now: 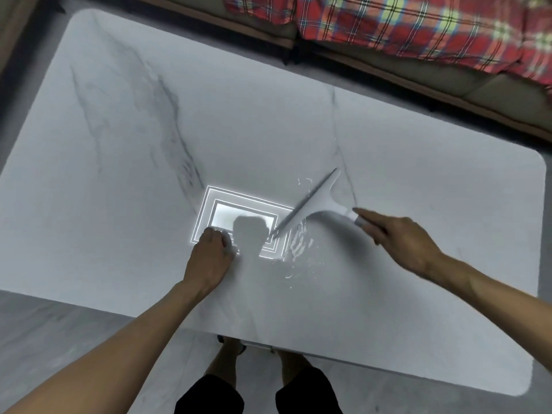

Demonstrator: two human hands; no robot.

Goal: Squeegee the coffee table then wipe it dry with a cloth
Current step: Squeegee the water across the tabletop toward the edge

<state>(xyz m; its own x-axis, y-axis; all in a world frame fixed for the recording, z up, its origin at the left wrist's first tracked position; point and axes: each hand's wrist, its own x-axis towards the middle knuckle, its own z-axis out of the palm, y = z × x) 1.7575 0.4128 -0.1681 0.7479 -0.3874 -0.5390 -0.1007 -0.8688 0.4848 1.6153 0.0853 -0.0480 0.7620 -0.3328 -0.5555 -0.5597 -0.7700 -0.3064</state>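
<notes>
A white marble coffee table (pixel 268 130) with grey veins fills the view. My right hand (pixel 400 240) grips the handle of a white squeegee (pixel 313 204). Its blade runs diagonally on the tabletop near the middle. Streaks and ripples of water (pixel 298 246) lie just beside and below the blade. My left hand (pixel 210 255) rests on the table left of the water, fingers curled under, with a bit of white showing at the fingertips; I cannot tell what it is. A bright ceiling-light reflection (pixel 239 216) shines between my hands. No cloth is plainly visible.
A sofa edge (pixel 433 85) with a red plaid blanket (pixel 418 25) runs along the far side of the table. Grey floor (pixel 59 330) shows at the near left. My legs (pixel 257 380) stand against the table's near edge.
</notes>
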